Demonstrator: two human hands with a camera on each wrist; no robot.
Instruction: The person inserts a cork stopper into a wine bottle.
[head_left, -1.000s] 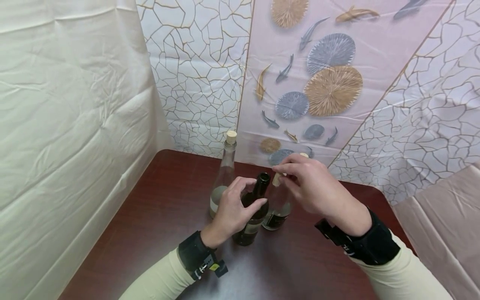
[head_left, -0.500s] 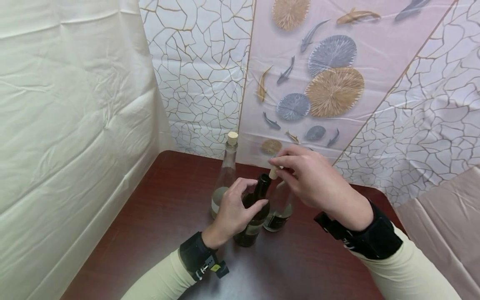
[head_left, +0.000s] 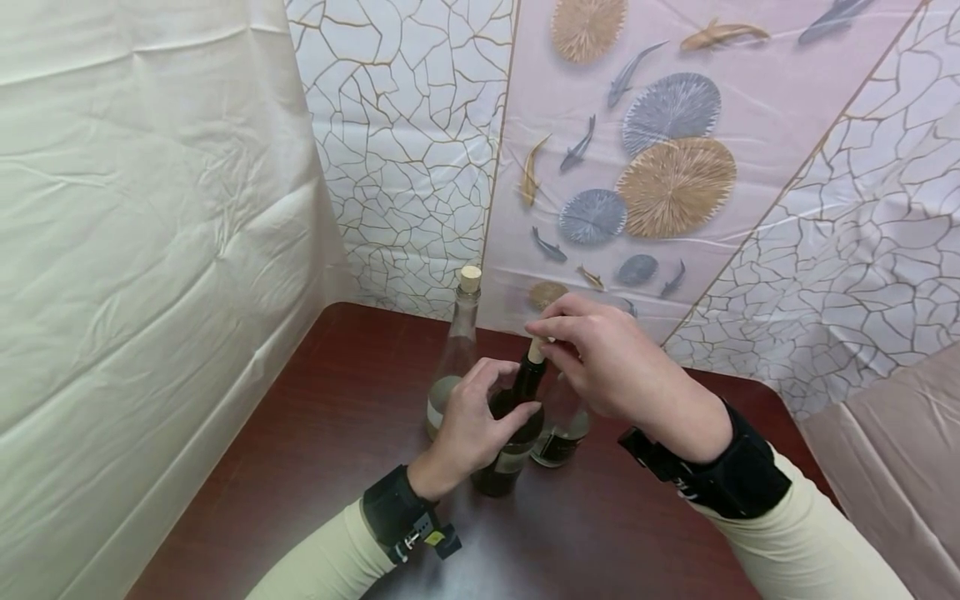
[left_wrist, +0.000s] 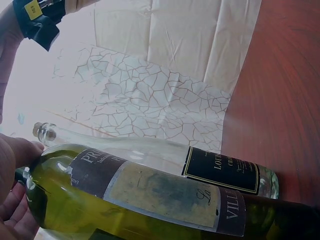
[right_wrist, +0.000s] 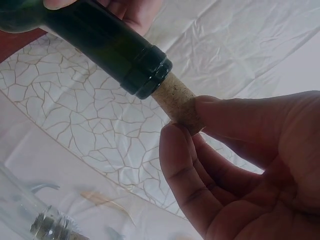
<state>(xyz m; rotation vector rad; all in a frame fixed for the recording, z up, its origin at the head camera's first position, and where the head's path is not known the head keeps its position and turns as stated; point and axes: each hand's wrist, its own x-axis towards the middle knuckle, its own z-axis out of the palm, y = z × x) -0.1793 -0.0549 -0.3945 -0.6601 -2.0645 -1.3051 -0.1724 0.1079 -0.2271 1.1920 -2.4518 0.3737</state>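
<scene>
A dark green wine bottle [head_left: 513,425] stands on the red-brown table [head_left: 322,433]. My left hand [head_left: 472,417] grips its shoulder, seen close in the left wrist view as the labelled bottle [left_wrist: 150,197]. My right hand [head_left: 592,358] pinches a cork [head_left: 536,352] whose lower end sits in the bottle's mouth. In the right wrist view the cork [right_wrist: 177,102] sticks out of the dark neck [right_wrist: 115,50] between thumb and fingertips [right_wrist: 175,150].
A clear corked bottle [head_left: 457,350] stands just behind on the left. Another clear bottle [head_left: 562,425] with a dark label stands behind the green one, partly hidden by my right hand. Draped sheets wall in the table's left and back edges.
My right hand has moved left and down with the cork, from beside the green bottle's mouth into its opening. The left hand keeps its hold on the bottle.
</scene>
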